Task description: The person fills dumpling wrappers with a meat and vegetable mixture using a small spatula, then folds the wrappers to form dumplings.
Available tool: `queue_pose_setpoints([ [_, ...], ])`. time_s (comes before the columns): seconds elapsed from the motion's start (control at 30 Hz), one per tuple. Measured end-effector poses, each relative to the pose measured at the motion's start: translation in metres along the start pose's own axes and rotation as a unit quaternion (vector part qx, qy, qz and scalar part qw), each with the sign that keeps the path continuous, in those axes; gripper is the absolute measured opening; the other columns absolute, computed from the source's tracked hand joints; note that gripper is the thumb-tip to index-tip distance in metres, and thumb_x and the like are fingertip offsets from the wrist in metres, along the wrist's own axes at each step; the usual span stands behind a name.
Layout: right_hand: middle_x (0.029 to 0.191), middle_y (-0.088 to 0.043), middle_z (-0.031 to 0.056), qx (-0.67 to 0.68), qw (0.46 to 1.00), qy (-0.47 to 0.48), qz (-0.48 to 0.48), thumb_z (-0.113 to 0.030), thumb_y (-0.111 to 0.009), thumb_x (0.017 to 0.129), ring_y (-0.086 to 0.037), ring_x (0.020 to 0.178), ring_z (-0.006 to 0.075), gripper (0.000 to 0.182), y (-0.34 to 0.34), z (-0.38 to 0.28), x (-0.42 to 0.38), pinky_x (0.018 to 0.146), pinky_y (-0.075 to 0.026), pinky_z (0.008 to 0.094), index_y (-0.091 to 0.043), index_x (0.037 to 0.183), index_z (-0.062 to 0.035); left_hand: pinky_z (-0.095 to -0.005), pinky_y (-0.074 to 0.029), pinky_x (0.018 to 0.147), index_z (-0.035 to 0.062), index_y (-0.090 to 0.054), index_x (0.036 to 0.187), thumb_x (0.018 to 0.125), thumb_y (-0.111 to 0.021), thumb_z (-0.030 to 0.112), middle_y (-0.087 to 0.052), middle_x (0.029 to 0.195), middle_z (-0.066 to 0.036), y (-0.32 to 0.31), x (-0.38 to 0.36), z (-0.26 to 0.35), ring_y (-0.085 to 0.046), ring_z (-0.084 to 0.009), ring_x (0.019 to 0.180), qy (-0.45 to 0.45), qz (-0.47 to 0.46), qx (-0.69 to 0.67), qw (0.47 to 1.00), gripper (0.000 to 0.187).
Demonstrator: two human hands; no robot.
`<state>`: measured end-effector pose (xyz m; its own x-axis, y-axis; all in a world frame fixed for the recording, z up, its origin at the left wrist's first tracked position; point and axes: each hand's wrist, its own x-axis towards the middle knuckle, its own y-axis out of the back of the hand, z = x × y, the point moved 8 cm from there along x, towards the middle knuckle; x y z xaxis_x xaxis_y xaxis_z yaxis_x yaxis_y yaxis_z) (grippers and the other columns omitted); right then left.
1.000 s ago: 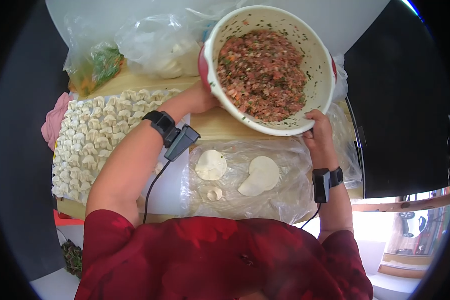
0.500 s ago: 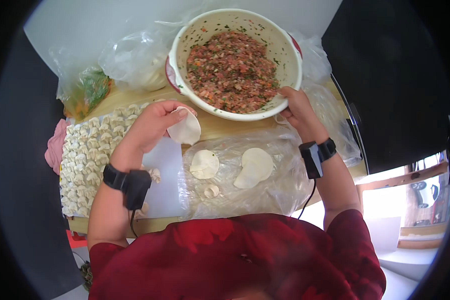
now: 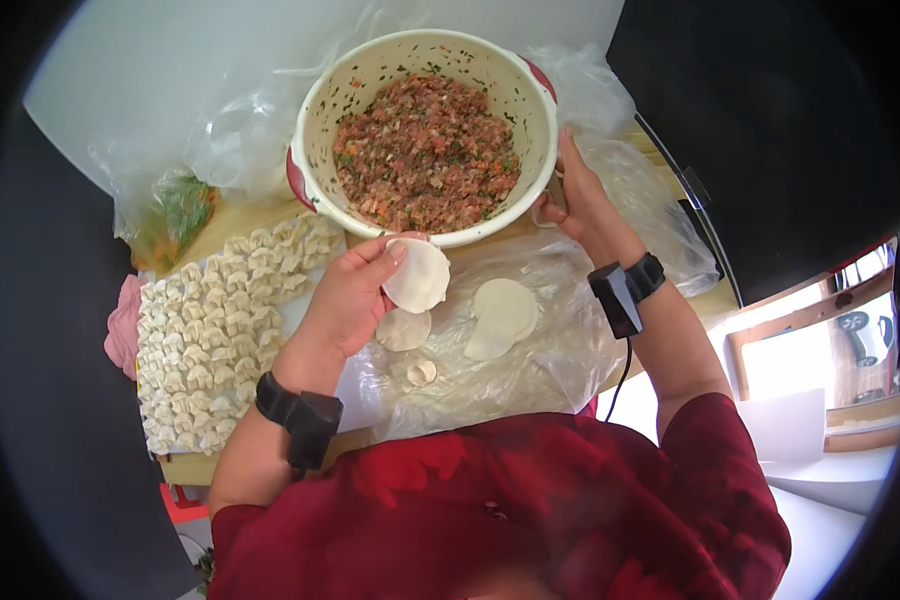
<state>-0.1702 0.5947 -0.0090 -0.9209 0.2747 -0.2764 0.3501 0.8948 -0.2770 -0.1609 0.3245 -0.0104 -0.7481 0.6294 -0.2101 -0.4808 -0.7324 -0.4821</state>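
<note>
My left hand [image 3: 355, 290] pinches a round dumpling wrapper [image 3: 417, 276] by its edge, just below the front rim of the large cream bowl [image 3: 313, 120]. Minced meat filling [image 3: 425, 150] with green and orange bits lies in the bowl. At the bowl's right side, my right hand [image 3: 582, 198] has its fingers curled around something narrow and pale brown, mostly hidden. Beneath the held wrapper, another wrapper [image 3: 404, 332] lies on the plastic sheet. Two overlapping wrappers [image 3: 505, 312] and a small dough piece [image 3: 422, 373] lie there too.
Rows of folded dumplings [image 3: 210, 345] cover a white board on the left. Behind them are a plastic bag with greens [image 3: 175, 215] and a clear bag [image 3: 235, 135]. A pink cloth [image 3: 123, 325] hangs at the left edge. A black panel [image 3: 760, 130] stands at the right.
The bowl has shifted left in view and turned slightly. My left hand has moved right with the wrapper, nearer the bowl's front rim. My right hand has gone from the rim to the bowl's outer side.
</note>
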Motion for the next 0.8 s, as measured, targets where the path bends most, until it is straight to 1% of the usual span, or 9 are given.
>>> queue_pose_setpoints([
  [0.1, 0.093, -0.060, 0.0059, 0.005, 1.000, 0.020, -0.005, -0.055, -0.034, 0.099, -0.052, 0.057, 0.0113, 0.050, -0.003, -0.004, -0.006, 0.037, -0.026, 0.0201, -0.053, 0.119, -0.0121, -0.0346, -0.054, 0.085, -0.0035, -0.059, 0.119, 0.099, -0.050, 0.014, -0.065, 0.109, -0.010, 0.000, -0.003, 0.004, -0.064, -0.0190, 0.096, -0.021, 0.030, 0.025, 0.999, 0.029],
  [0.2, 0.091, -0.059, 0.0060, 0.013, 0.999, 0.036, 0.035, -0.052, -0.035, 0.100, -0.051, 0.057, 0.0125, 0.048, -0.006, -0.003, -0.011, 0.036, -0.025, 0.0211, -0.053, 0.120, -0.0113, -0.0345, -0.054, 0.085, -0.0043, -0.058, 0.120, 0.099, -0.050, 0.014, -0.065, 0.108, -0.011, 0.000, -0.002, 0.002, -0.064, -0.0188, 0.096, -0.036, 0.045, 0.011, 0.998, 0.029],
  [0.33, 0.081, -0.055, 0.0062, 0.068, 0.994, 0.063, 0.050, -0.046, -0.039, 0.101, -0.042, 0.049, 0.0122, 0.040, -0.005, -0.003, -0.002, 0.035, -0.024, 0.0225, -0.052, 0.106, -0.0083, -0.0349, -0.054, 0.086, -0.0045, -0.058, 0.120, 0.099, -0.051, 0.013, -0.064, 0.111, -0.012, -0.002, 0.001, -0.001, -0.064, -0.0202, 0.098, -0.049, 0.030, 0.014, 0.998, 0.029],
  [0.37, 0.076, -0.054, 0.0061, 0.084, 0.992, 0.080, 0.049, -0.039, -0.042, 0.101, -0.040, 0.047, 0.0116, 0.033, -0.004, -0.005, 0.000, 0.035, -0.024, 0.0231, -0.050, 0.101, -0.0068, -0.0353, -0.054, 0.085, -0.0046, -0.057, 0.120, 0.098, -0.051, 0.013, -0.063, 0.113, -0.012, -0.001, 0.003, -0.003, -0.064, -0.0208, 0.098, -0.049, 0.043, 0.013, 0.998, 0.029],
  [0.47, 0.074, -0.053, 0.0056, 0.105, 0.986, 0.092, 0.091, -0.032, -0.044, 0.101, -0.038, 0.045, 0.0113, 0.027, 0.002, -0.004, 0.011, 0.035, -0.024, 0.0242, -0.050, 0.102, -0.0056, -0.0347, -0.054, 0.086, -0.0048, -0.057, 0.121, 0.099, -0.050, 0.014, -0.063, 0.113, -0.012, 0.000, 0.012, -0.008, -0.064, -0.0200, 0.099, -0.039, 0.046, 0.012, 0.998, 0.030],
  [0.53, 0.074, -0.053, 0.0051, 0.107, 0.986, 0.093, 0.092, -0.029, -0.045, 0.100, -0.039, 0.047, 0.0110, 0.025, 0.009, 0.006, 0.028, 0.036, -0.025, 0.0248, -0.049, 0.104, -0.0050, -0.0347, -0.053, 0.089, -0.0052, -0.055, 0.123, 0.099, -0.051, 0.014, -0.063, 0.114, -0.013, 0.003, 0.029, -0.014, -0.063, -0.0204, 0.102, -0.044, 0.026, 0.025, 0.998, 0.031],
  [0.6, 0.078, -0.054, 0.0049, 0.061, 0.991, 0.093, 0.073, -0.027, -0.047, 0.099, -0.047, 0.054, 0.0112, 0.023, 0.011, 0.018, 0.042, 0.038, -0.027, 0.0246, -0.047, 0.106, -0.0053, -0.0348, -0.052, 0.092, -0.0056, -0.053, 0.125, 0.098, -0.051, 0.013, -0.063, 0.115, -0.014, 0.011, 0.041, -0.020, -0.063, -0.0208, 0.105, -0.052, 0.010, 0.039, 0.998, 0.033],
  [0.73, 0.085, -0.056, 0.0044, 0.070, 0.989, 0.107, 0.077, -0.021, -0.049, 0.098, -0.055, 0.062, 0.0121, 0.017, 0.017, 0.044, 0.034, 0.040, -0.030, 0.0230, -0.047, 0.107, -0.0064, -0.0334, -0.050, 0.095, -0.0073, -0.052, 0.125, 0.099, -0.050, 0.013, -0.062, 0.117, -0.014, 0.012, 0.048, -0.029, -0.062, -0.0216, 0.107, -0.058, 0.005, 0.036, 0.998, 0.033],
  [0.8, 0.089, -0.059, 0.0043, 0.035, 0.980, 0.142, 0.135, -0.016, -0.049, 0.098, -0.061, 0.070, 0.0120, 0.015, 0.030, 0.043, 0.009, 0.040, -0.031, 0.0205, -0.049, 0.110, -0.0068, -0.0337, -0.048, 0.097, -0.0080, -0.052, 0.125, 0.098, -0.050, 0.011, -0.062, 0.117, -0.015, 0.010, 0.046, -0.029, -0.061, -0.0227, 0.108, -0.083, -0.034, 0.033, 0.995, 0.033],
])
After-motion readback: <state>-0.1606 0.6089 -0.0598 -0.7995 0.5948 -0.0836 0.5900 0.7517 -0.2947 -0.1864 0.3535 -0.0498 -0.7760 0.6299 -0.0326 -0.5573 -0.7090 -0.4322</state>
